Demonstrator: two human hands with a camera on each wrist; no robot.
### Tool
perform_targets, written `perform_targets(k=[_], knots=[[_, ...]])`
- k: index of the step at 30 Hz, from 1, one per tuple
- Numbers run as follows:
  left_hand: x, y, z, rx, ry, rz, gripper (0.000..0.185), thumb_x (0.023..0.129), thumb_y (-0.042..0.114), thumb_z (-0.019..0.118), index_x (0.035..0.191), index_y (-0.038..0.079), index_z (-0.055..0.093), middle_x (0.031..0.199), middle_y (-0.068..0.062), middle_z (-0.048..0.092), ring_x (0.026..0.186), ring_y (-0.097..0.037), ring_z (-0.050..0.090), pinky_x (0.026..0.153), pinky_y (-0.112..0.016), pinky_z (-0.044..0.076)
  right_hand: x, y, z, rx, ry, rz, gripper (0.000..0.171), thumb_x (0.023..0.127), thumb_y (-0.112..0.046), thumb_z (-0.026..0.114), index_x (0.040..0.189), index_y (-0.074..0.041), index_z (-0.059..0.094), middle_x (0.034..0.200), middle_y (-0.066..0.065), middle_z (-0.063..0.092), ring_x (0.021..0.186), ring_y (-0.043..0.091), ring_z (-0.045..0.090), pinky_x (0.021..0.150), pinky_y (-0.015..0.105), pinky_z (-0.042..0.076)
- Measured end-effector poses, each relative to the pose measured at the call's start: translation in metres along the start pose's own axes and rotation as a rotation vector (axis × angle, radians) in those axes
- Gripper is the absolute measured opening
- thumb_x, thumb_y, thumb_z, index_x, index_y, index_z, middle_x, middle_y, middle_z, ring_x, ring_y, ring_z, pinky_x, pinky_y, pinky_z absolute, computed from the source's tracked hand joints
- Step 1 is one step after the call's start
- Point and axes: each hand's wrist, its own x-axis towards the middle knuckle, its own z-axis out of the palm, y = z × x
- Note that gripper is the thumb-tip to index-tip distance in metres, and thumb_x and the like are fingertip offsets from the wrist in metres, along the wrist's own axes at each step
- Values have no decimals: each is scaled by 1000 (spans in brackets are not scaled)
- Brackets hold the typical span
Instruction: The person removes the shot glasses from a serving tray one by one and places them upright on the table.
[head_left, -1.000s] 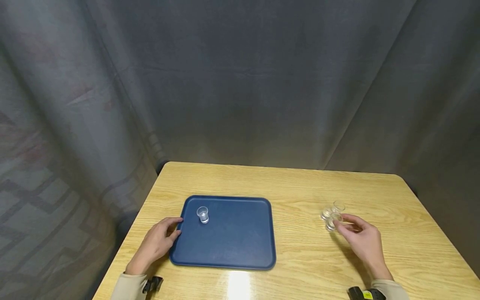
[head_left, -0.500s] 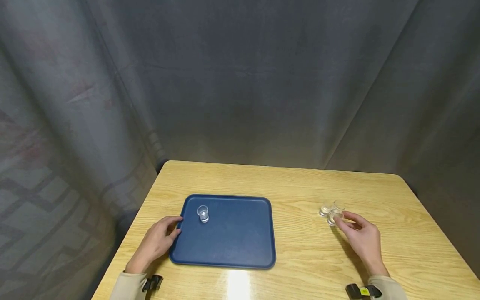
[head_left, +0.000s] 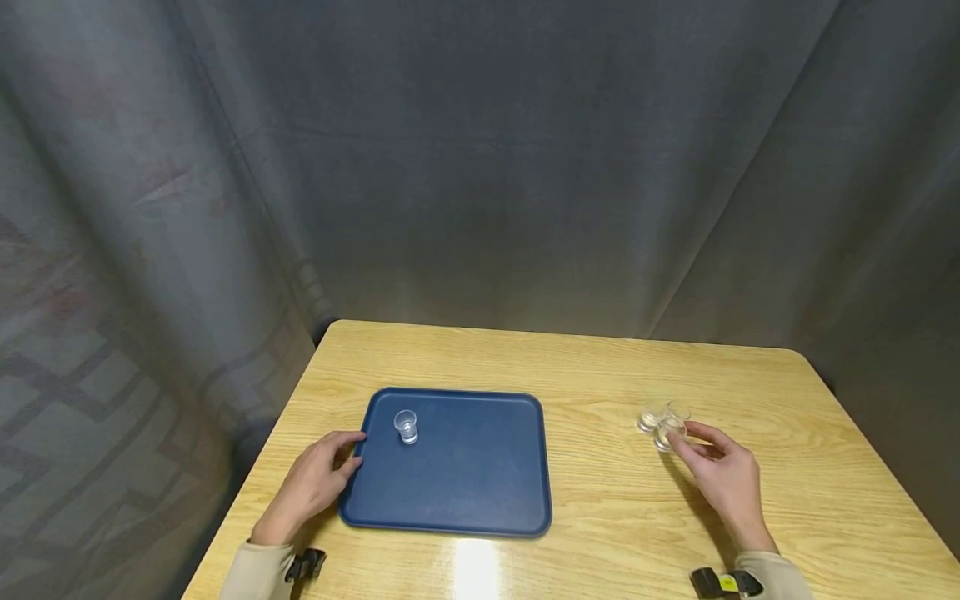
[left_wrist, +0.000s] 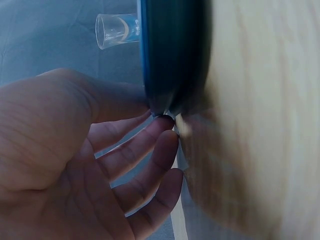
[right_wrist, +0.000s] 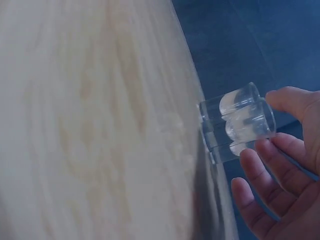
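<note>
On the right of the table, my right hand (head_left: 726,479) holds a clear shot glass (head_left: 670,435) near its rim, with thumb and fingertips on opposite sides. Two more upright clear glasses, one at back left (head_left: 649,418) and one at back right (head_left: 680,408), cluster closely behind it. In the right wrist view the held glass (right_wrist: 252,122) overlaps the others. My left hand (head_left: 311,483) rests its thumb and fingertips against the left rim of a dark blue tray (head_left: 457,525). One upright shot glass (head_left: 406,427) stands at the tray's back left.
The pale wooden table (head_left: 600,533) ends at a far edge before a grey curtain (head_left: 480,167). A stretch of bare tabletop lies between the tray and the glass cluster. Black cameras are strapped at my left wrist (head_left: 306,567) and right wrist (head_left: 723,582).
The right hand and its glass have shifted slightly away from me, closer in with the other two. The left hand stays at the tray. Little differs over the last half second.
</note>
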Motion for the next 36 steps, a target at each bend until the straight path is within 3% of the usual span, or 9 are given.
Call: perform_targets(k=[2, 4, 12, 20, 23, 30, 36], knots=[[0, 0, 0, -2, -1, 1, 36, 100, 10, 72, 136, 6, 71, 134, -17, 71, 117, -34, 69, 101, -57, 55, 0, -2, -1, 17, 13, 8, 48, 91, -38, 86, 125, -5, 77, 96, -30, 68, 76, -17, 60, 59, 15, 50], [0, 0, 0, -5, -4, 0, 36, 100, 10, 72, 136, 6, 71, 135, -18, 71, 118, -34, 69, 101, -57, 54, -1, -4, -2, 36, 38, 4, 45, 91, -37, 86, 123, -6, 78, 90, -37, 62, 75, -16, 60, 58, 15, 50], [0, 1, -1, -10, -10, -5, 36, 101, 10, 72, 137, 6, 70, 133, -16, 71, 116, -32, 69, 101, -56, 55, -8, -21, 4, 145, 179, -114, 27, 89, -18, 86, 111, -2, 81, 76, -35, 66, 65, -12, 63, 61, 7, 49], [-1, 2, -1, -4, -3, -6, 36, 101, 10, 71, 137, 6, 70, 134, -17, 71, 118, -34, 68, 102, -57, 54, -13, -38, 20, 191, 131, -223, 19, 89, -8, 84, 107, -3, 81, 84, -35, 68, 69, -10, 66, 66, 6, 52], [-1, 2, 0, -3, 0, -8, 37, 101, 10, 71, 137, 5, 70, 133, -17, 71, 117, -34, 69, 102, -57, 54, -16, -44, 27, 174, 90, -238, 18, 90, -9, 84, 108, -5, 82, 88, -30, 71, 72, -8, 67, 69, 7, 53], [-1, 1, 1, -5, 13, 4, 36, 100, 9, 71, 136, 5, 71, 133, -18, 71, 117, -36, 69, 101, -58, 55, -20, -58, 44, 162, -7, -329, 21, 90, -9, 85, 110, -5, 81, 101, 11, 81, 75, -7, 66, 70, 9, 53], [1, 0, 1, -3, 10, 4, 36, 101, 10, 71, 136, 4, 70, 134, -19, 71, 118, -37, 69, 102, -59, 54, -24, -69, 61, 176, -93, -353, 20, 91, -11, 85, 109, -3, 81, 103, 13, 81, 77, -4, 68, 71, 12, 56]])
